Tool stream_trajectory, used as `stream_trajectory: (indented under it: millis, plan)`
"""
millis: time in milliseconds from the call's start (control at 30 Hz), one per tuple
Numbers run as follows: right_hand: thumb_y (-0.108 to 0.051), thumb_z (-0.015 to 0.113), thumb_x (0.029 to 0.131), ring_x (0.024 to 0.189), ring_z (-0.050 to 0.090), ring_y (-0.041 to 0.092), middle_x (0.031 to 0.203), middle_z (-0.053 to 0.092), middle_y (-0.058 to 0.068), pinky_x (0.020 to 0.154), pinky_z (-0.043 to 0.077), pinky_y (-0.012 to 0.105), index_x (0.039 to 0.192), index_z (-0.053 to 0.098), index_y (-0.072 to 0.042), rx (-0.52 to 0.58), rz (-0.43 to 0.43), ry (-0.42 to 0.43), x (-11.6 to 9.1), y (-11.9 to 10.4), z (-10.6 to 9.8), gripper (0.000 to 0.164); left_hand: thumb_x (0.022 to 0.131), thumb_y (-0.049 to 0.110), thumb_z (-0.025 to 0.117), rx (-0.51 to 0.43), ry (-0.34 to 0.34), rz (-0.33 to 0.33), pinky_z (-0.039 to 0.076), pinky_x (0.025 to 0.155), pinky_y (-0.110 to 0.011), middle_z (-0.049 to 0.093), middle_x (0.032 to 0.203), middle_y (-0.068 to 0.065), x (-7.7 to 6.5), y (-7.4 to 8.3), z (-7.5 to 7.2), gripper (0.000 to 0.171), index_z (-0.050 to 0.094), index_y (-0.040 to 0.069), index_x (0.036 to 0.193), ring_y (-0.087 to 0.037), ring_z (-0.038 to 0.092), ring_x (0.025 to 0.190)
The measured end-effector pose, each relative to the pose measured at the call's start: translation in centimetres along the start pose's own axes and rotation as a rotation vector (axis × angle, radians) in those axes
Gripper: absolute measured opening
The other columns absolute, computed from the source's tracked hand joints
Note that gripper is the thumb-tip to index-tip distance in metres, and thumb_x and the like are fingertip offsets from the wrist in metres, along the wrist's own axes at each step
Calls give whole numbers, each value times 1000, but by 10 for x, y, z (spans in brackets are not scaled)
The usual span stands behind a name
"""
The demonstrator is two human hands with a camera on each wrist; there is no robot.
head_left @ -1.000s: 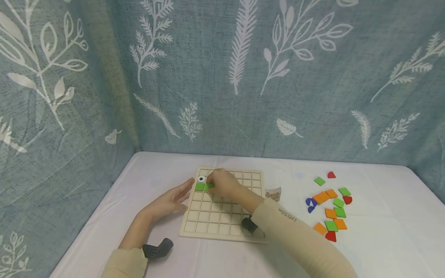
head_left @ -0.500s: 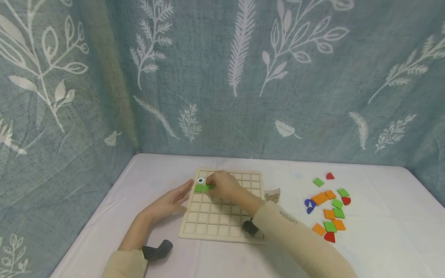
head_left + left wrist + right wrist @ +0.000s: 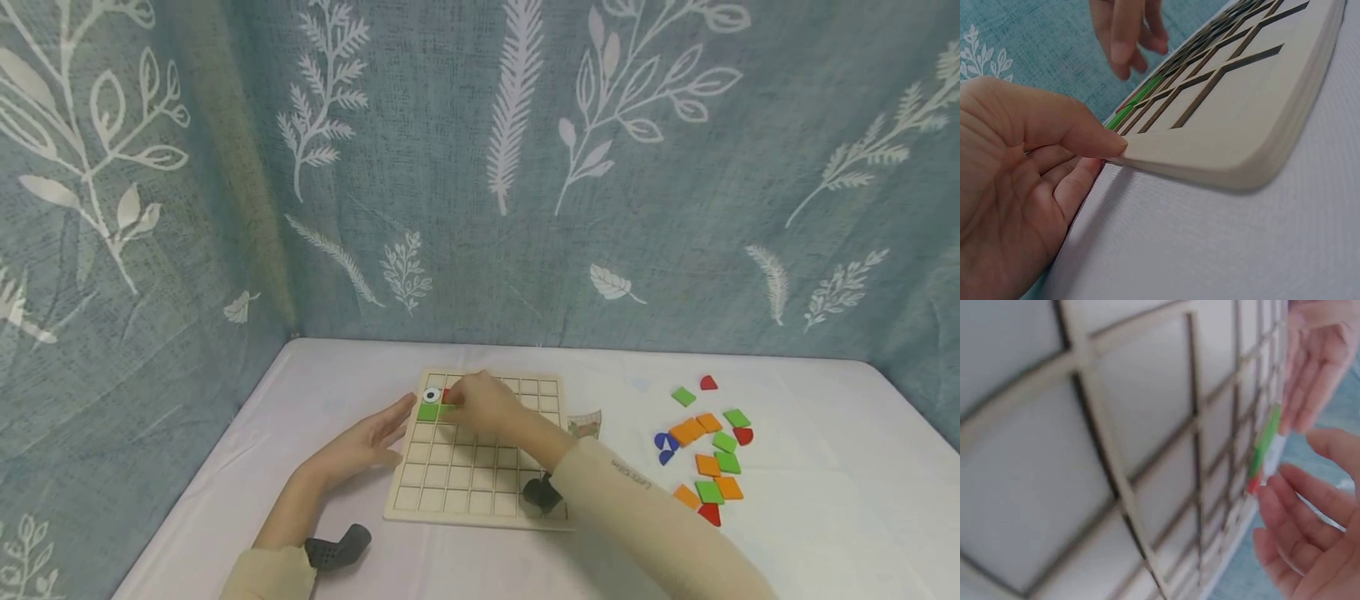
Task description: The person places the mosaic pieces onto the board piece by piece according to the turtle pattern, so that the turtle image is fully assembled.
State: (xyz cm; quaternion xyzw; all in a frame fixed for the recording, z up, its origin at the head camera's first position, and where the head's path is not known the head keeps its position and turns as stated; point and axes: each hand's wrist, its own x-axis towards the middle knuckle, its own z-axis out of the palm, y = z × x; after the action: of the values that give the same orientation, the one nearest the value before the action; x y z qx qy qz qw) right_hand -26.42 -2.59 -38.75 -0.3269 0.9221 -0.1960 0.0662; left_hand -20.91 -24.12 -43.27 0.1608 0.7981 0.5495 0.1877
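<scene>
A wooden grid board (image 3: 457, 479) lies on the table. In its far left corner are a white disc with a black eye dot (image 3: 431, 395) and green square tiles (image 3: 428, 412) just below it. A red piece (image 3: 447, 396) sits beside the disc, partly covered by my right hand (image 3: 487, 406). In the right wrist view those fingertips touch or nearly touch the red piece (image 3: 1254, 485), and the thumb stands apart. My left hand (image 3: 367, 442) rests along the board's left edge with thumb and fingers spread; the left wrist view has its thumb (image 3: 1100, 140) against the rim.
Loose orange tiles (image 3: 708, 465), green tiles (image 3: 727, 462), red pieces (image 3: 743, 436) and blue pieces (image 3: 666, 442) are scattered to the right. A small printed card (image 3: 585, 425) lies by the board's right edge. Dark wrist mounts sit on both arms; a patterned curtain (image 3: 450, 167) hangs behind.
The red piece now shows beside the disc, where the right fingers covered it before. Both hands keep nearly the same places, and the whole view has shifted slightly.
</scene>
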Motion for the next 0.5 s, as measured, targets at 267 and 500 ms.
stream_trajectory:
  millis: [267, 500]
  plan:
    - [-28, 65, 84, 76, 60, 9, 83, 67, -3, 69, 50, 22, 82, 70, -12, 23, -97, -241, -8, -2, -25, 17, 77, -1, 61, -26, -17, 16, 19, 112, -44, 0, 155, -16, 0, -1, -2, 90, 5, 1, 147, -38, 13, 138]
    - [-33, 59, 88, 69, 55, 7, 82, 65, 0, 63, 46, 20, 86, 69, -11, 12, -104, -497, -19, -10, -42, 25, 78, 0, 61, -56, -31, 30, 18, 112, -43, -2, 154, -17, 1, -5, -1, 89, 4, 0, 147, -40, 11, 138]
